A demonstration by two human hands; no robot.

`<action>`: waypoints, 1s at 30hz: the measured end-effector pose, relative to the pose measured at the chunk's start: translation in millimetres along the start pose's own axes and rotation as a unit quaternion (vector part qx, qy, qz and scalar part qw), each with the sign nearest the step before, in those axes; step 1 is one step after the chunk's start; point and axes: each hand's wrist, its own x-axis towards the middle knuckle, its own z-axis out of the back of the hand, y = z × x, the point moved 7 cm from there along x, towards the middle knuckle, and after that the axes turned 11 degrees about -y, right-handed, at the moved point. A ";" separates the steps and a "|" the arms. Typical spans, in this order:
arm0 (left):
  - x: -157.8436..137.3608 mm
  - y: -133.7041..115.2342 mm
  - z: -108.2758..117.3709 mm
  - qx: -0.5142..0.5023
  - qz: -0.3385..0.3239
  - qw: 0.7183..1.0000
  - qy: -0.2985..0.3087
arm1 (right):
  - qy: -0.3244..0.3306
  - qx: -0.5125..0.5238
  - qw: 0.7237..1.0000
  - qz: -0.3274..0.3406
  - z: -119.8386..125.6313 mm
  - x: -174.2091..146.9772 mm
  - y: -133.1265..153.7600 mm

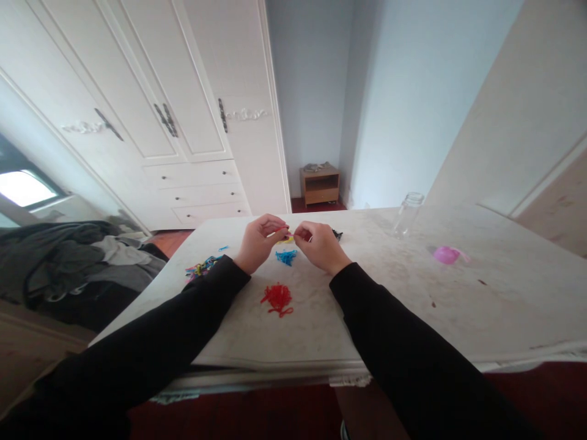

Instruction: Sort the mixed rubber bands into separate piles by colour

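Note:
My left hand (260, 243) is closed in a pinch over the table, with a small red-pink rubber band (280, 228) at its fingertips. Right beside it, my right hand (320, 243) pinches too, and a pinkish strand spans the small gap between the fingertips. Below the hands lie a pile of blue rubber bands (287, 257) and, nearer to me, a pile of red rubber bands (278, 297). Yellow bands (288, 240) show partly behind the fingers. Some black bands (338, 234) peek out past my right hand. A mixed-colour pile (202, 267) sits by my left sleeve, partly covered.
The white table (389, 311) has a clear glass jar (407, 215) at its far right and a pink balloon-like thing (447, 255) nearer. One blue band (223, 248) lies apart at left. Dark clothes (82, 275) are heaped left of the table. Behind stand a white wardrobe (183, 79) and a nightstand (320, 184).

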 end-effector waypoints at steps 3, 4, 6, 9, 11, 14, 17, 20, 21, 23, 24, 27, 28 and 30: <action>0.2 -1.0 0.9 0.000 -0.003 1.000 -0.006 | 0.000 -0.008 1.000 -0.001 0.2 -0.3 -0.1; 0.3 -1.2 1.3 0.000 -0.003 1.000 -0.008 | -0.002 -0.011 1.000 -0.002 0.3 -0.4 -0.3; 0.6 -1.3 1.8 -0.002 0.000 1.000 -0.011 | -0.006 -0.013 1.000 -0.005 0.6 -0.3 -0.8; 0.8 -0.9 2.0 -0.005 0.003 1.000 -0.011 | -0.019 -0.022 1.000 0.000 5.0 2.0 -2.4; 0.8 -0.7 2.1 -0.004 0.005 1.000 -0.013 | -0.024 -0.035 0.999 0.005 12.4 5.3 -6.5; 0.1 -1.0 1.2 -0.005 0.010 1.000 -0.010 | -0.005 -0.049 0.999 0.014 29.6 10.1 -17.7; -1.1 -2.7 -0.8 -0.007 0.014 1.000 -0.003 | 0.044 -0.057 0.997 0.011 50.8 10.3 -33.0; -3.0 -5.3 -3.1 -0.001 0.012 1.000 0.002 | 0.111 -0.054 0.992 0.000 68.2 4.0 -45.4; -3.6 -6.0 -3.7 0.001 0.012 1.000 0.002 | 0.131 -0.052 0.990 -0.006 72.5 1.1 -48.5; -4.6 -7.0 -4.7 0.003 0.012 1.000 0.003 | 0.162 -0.047 0.985 -0.020 78.9 -4.2 -52.6; -5.0 -7.3 -5.2 0.003 0.012 1.000 0.005 | 0.172 -0.046 0.984 -0.024 81.0 -6.2 -53.5; -5.8 -7.7 -6.2 0.002 0.011 1.000 0.010 | 0.184 -0.042 0.982 -0.031 83.2 -9.6 -53.5; -6.0 -7.7 -6.4 0.003 0.010 1.000 0.011 | 0.187 -0.039 0.981 -0.032 82.7 -10.3 -53.1; -6.5 -7.7 -6.5 0.005 0.010 1.000 0.011 | 0.195 -0.031 0.980 -0.038 80.7 -11.7 -52.3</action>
